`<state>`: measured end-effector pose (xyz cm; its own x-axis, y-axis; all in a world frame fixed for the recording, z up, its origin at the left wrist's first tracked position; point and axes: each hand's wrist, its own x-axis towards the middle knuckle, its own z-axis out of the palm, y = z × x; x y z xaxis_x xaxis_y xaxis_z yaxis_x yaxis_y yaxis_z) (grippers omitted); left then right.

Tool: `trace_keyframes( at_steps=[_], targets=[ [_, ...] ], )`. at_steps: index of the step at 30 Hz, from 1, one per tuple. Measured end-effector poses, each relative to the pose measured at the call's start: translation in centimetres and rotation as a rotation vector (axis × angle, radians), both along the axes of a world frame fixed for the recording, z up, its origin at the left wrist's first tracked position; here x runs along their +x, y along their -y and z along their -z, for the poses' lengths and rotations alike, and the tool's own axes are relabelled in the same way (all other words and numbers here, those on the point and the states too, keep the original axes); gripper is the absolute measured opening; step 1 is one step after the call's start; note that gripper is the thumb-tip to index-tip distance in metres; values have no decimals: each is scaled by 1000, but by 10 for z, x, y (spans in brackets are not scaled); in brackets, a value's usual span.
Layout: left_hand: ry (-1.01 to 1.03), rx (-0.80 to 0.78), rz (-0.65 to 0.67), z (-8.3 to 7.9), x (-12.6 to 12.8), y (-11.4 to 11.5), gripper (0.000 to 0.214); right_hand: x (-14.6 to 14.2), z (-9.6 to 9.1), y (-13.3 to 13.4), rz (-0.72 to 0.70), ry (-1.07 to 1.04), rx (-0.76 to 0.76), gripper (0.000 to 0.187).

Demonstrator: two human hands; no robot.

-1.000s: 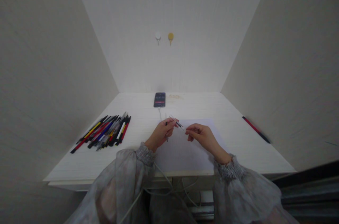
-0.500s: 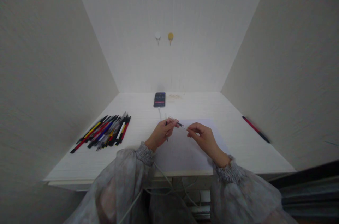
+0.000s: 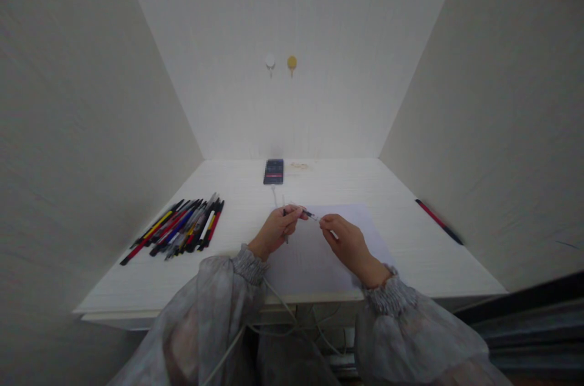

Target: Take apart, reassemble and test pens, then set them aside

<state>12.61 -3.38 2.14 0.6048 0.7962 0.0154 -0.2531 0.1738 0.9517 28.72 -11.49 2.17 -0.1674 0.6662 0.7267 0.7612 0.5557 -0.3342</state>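
Observation:
Over a white sheet of paper (image 3: 314, 264), my two hands meet at a slim pen with dark and clear parts (image 3: 311, 214). My left hand (image 3: 277, 230) is closed round it, with the front part sticking out to the right. A thin clear and grey piece also shows upright at the left fingers; what it is I cannot make out. My right hand (image 3: 350, 247) pinches the pen's right-hand end between thumb and fingertips. The fingers hide that end.
A pile of pens (image 3: 182, 228) in several colours lies on the left of the white desk (image 3: 387, 182). A red and black pen (image 3: 438, 222) lies by the right wall. At the back is a phone (image 3: 274, 171) with a cable; two hooks (image 3: 292, 62) hang above.
My right hand has shifted slightly left, closer to my left hand, and its fingers have turned a little at the pen's end. My left hand keeps its hold.

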Motion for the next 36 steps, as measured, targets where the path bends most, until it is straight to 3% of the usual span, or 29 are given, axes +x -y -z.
trace_keyframes(
  at_steps=[9,16,23,29,36],
  targets=[
    [-27,19,21,-2,-1,1,31,0,2,2,1,143,39,18],
    [-30,38,11,-1,-1,1,30,0,0,2,-11,66,23,17],
    [-40,48,5,-3,-2,2,30,-1,-4,4,-12,-107,-82,12],
    [-45,54,-24,-3,-1,2,30,-3,-6,4,5,-285,-257,16],
    [-34,53,-29,-1,-1,2,29,-5,-6,1,-81,-573,-391,16]
  ],
)
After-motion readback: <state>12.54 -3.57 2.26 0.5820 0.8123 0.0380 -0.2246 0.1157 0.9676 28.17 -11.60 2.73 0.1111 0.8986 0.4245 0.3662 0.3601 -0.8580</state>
